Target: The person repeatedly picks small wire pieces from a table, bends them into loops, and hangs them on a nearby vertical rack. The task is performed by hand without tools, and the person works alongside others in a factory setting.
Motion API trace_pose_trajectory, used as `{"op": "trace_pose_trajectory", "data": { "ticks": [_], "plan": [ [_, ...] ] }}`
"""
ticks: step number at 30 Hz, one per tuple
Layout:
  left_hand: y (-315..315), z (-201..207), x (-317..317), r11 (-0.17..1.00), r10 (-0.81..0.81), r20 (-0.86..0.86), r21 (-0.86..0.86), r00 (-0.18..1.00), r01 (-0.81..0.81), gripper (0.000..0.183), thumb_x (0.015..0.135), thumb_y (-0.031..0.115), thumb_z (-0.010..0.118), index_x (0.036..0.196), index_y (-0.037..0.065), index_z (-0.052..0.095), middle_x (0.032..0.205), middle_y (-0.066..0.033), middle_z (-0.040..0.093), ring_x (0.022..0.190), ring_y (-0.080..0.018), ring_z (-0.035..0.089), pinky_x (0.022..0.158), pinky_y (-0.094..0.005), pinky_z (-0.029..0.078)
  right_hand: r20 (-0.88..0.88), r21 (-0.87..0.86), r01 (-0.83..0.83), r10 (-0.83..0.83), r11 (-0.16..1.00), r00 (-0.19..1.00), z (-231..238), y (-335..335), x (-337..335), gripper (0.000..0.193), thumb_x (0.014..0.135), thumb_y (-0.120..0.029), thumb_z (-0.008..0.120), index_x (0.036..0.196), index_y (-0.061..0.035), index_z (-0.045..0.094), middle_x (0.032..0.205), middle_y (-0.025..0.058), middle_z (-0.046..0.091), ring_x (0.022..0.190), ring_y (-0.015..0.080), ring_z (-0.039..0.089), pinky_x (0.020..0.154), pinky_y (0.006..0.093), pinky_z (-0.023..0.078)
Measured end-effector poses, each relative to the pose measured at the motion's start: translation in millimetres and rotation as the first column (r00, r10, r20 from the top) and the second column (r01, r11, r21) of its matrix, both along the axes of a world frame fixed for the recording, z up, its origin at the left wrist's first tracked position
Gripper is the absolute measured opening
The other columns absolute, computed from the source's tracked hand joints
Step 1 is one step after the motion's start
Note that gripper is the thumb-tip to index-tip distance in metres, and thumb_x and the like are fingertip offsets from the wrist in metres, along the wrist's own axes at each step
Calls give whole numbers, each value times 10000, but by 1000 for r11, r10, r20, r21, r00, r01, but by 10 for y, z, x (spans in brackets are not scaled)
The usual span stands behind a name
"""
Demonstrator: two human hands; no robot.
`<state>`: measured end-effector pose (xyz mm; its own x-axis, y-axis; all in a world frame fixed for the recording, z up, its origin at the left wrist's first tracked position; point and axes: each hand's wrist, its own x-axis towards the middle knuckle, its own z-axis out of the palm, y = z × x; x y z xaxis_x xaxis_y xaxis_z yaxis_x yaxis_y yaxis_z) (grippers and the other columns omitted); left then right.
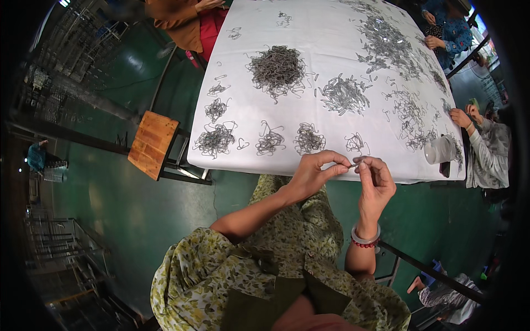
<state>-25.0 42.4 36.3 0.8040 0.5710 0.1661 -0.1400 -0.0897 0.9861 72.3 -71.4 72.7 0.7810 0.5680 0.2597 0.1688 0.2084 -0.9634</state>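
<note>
My left hand and my right hand meet just over the table's near edge, fingers pinched together. Between their fingertips is a small, thin grey metal piece, mostly covered; its exact kind is too small to make out. Just beyond the fingers lies a small heap of bent wire hooks. To its left along the same edge sit a denser wire heap, another one and a wider one. Farther off are a pile of short, straight grey metal pieces and a large, tangled wire-hook mound.
A white cloth covers the table. Clear plastic tubs and a dark phone-like object stand at the right. More metal pieces spread far right, near other people's hands. A wooden stool is at the left.
</note>
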Motion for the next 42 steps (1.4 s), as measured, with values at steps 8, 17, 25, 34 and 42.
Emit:
{"op": "trace_pose_trajectory", "data": {
  "ticks": [8, 17, 25, 34, 42],
  "plan": [
    [1741, -487, -83, 634, 561, -224, 735, 797, -240, 108, 800, 101, 665, 859, 27, 715, 820, -156, 680, 765, -315, 651, 698, -363, 512, 60, 57, 80, -84, 995, 995, 30, -69, 75, 156, 814, 117, 622, 960, 62, 624, 868, 64, 607, 745, 104, 556, 705, 224, 474],
    [2387, -878, 9, 237, 311, -399, 912, 863, 336, 103, 815, 92, 589, 856, 16, 646, 914, -111, 633, 943, -268, 588, 765, -391, 526, 24, 47, 103, -104, 994, 994, -28, -118, 181, 166, 819, 95, 641, 980, 58, 628, 866, 71, 629, 773, 107, 607, 697, 213, 469],
    [2447, -342, 80, 482, 489, -700, 715, 521, 507, 165, 804, 79, 556, 870, -35, 655, 895, -247, 655, 863, -391, 647, 765, -448, 523, -48, 24, 71, -70, 997, 996, 81, -238, 90, 169, 833, 81, 635, 1000, 61, 627, 864, 66, 631, 808, 121, 627, 717, 224, 490],
    [2483, -328, 298, 546, 539, -538, 809, 648, 217, 199, 796, 144, 633, 937, 5, 656, 895, -232, 660, 893, -407, 637, 793, -477, 500, 27, -29, 153, -152, 988, 988, 17, -348, 3, 140, 835, 60, 643, 975, 68, 648, 831, 37, 630, 762, 78, 593, 679, 194, 462],
    [2217, -224, 364, 959, -26, -644, 200, 765, 201, 216, 837, 124, 655, 913, -78, 646, 725, -92, 633, 641, -153, 647, 611, -268, 566, 47, 30, 97, -98, 995, 994, -54, -421, -117, 157, 830, 63, 649, 986, 65, 666, 837, 62, 635, 767, 111, 611, 689, 206, 479]
  ]
}}
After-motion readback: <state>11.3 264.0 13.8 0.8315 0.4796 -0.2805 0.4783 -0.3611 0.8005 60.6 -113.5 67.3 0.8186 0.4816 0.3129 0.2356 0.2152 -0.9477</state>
